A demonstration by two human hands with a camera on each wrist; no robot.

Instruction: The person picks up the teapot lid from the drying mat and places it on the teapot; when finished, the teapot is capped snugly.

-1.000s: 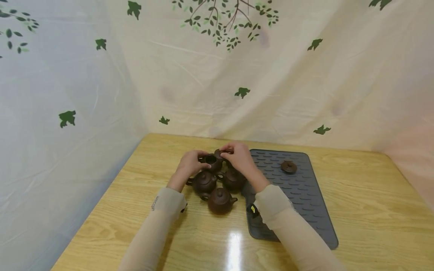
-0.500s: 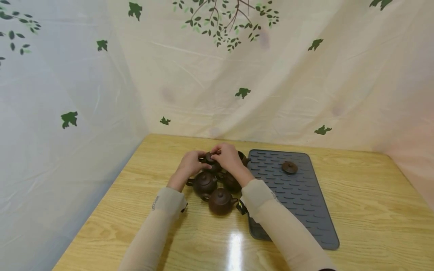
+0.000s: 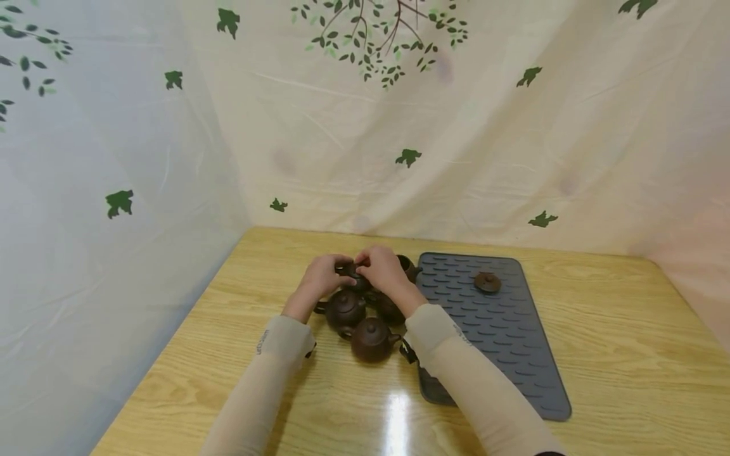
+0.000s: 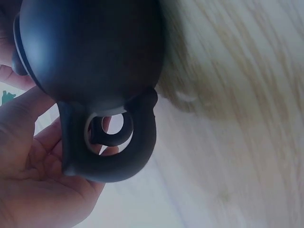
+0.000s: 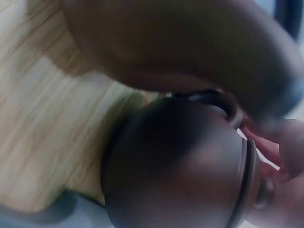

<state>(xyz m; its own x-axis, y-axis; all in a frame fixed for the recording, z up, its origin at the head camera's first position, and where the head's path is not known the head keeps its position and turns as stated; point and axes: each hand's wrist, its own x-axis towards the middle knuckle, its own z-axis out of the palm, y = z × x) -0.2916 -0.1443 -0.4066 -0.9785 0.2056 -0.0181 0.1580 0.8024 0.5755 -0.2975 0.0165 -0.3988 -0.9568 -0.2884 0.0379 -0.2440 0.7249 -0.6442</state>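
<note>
My left hand (image 3: pixel 319 278) holds a small dark brown teapot (image 3: pixel 360 284) at the back of a cluster, thumb and fingers around its near side. From the right, my right hand (image 3: pixel 384 273) pinches that teapot's lid (image 3: pixel 349 270) at the top of the pot; whether it is fully seated is hidden by the fingers. A lidded teapot (image 3: pixel 345 310) stands just in front, its handle (image 4: pixel 111 166) large in the left wrist view. Below my right hand sits another teapot (image 3: pixel 389 310), partly covered. Behind that hand, an uncovered teapot (image 3: pixel 405 265) shows its dark opening.
One more lidded teapot (image 3: pixel 372 342) stands nearest the front, spout to the right. A grey ridged mat (image 3: pixel 502 342) lies right of the cluster, with a loose brown lid (image 3: pixel 487 282) on it. A printed curtain (image 3: pixel 342 158) hangs behind the wooden table (image 3: pixel 228 329).
My right hand has carried the lid leftward from beside the held teapot and down onto its opening. The lidless teapot at the back right has come into sight. My left hand has stayed put.
</note>
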